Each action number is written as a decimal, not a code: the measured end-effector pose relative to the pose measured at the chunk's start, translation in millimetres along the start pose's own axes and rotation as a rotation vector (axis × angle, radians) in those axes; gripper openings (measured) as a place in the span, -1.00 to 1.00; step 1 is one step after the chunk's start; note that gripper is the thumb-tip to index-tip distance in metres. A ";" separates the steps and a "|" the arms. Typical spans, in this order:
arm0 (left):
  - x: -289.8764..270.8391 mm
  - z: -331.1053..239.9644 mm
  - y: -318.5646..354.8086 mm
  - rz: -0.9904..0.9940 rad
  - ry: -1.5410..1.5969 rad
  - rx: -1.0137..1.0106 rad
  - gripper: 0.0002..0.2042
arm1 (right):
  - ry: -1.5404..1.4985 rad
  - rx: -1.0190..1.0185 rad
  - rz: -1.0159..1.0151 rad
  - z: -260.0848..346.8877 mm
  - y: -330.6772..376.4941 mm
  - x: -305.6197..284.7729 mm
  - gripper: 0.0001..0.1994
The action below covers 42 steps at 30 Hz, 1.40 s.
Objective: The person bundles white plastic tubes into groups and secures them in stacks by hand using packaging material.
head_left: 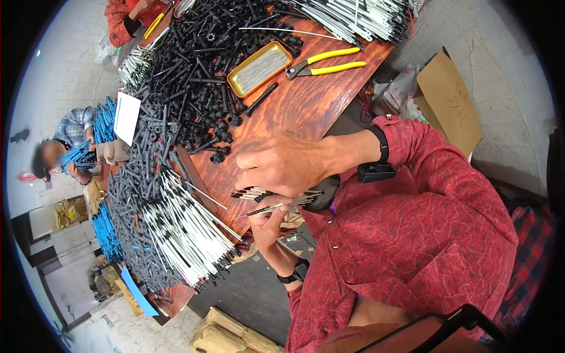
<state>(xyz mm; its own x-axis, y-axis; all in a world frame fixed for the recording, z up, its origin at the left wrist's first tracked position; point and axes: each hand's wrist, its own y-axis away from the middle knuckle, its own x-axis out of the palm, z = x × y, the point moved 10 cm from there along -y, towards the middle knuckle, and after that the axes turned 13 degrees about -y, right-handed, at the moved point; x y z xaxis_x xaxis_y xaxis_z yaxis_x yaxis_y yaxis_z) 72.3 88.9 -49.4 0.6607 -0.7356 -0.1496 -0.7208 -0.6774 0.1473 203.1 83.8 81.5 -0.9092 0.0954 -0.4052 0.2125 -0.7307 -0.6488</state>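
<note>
My left hand [268,220], its wrist in a dark watch, is closed on a bundle of thin pale strips with black ends [303,200]. Just above it, my right hand [282,165] has its fingers curled down over the near part of the bundle. What its fingertips pinch is hidden under the hand. A fine wire-like piece sticks out beside my left fingers. Ahead on the table [294,120] lie yellow-handled cutters [326,62] and a shallow yellow tin [259,69] of thin metal pins.
Black plastic fittings [200,70] and grey ones [141,159] heap across the table. White rods with black ends [182,229] lie at its left edge, more white rods [353,20] at the far end. Another person [73,138] holds blue rods. A cardboard box [450,103] stands right.
</note>
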 end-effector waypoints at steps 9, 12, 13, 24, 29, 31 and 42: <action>-12.7 13.7 6.3 -0.053 -0.066 -0.035 -0.90 | 0.001 -0.055 0.015 1.6 -3.3 8.2 -0.71; -14.7 13.5 5.4 -0.086 -0.125 -0.090 -0.90 | 0.003 -0.017 0.017 -4.0 -1.0 10.6 -0.72; -8.9 2.3 1.7 -0.076 -0.093 -0.043 -0.91 | -0.104 -0.012 -0.023 -9.7 -4.8 8.5 -0.73; -6.0 -17.3 2.8 0.012 -0.178 0.055 -0.84 | -0.082 -0.159 -0.101 2.1 6.4 -4.7 -0.78; -14.6 -20.4 14.2 -0.270 -0.302 0.013 -0.86 | -0.133 -0.065 -0.047 -12.6 7.3 -3.0 -0.78; -17.8 -9.9 14.5 -0.258 -0.187 0.040 -0.95 | -0.175 -0.017 -0.012 -18.9 5.6 -1.0 -0.78; -4.4 -3.3 -3.1 0.110 -0.121 -0.103 -0.87 | -0.255 -0.063 -0.010 -4.9 5.4 -7.7 -0.76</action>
<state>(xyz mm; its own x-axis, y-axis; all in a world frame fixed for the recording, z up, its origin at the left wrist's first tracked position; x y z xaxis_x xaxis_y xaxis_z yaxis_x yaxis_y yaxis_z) 72.4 94.1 -46.0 0.5442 -0.8031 -0.2427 -0.7581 -0.5946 0.2679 213.0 82.4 78.0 -0.9706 -0.0768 -0.2282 0.2175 -0.6860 -0.6944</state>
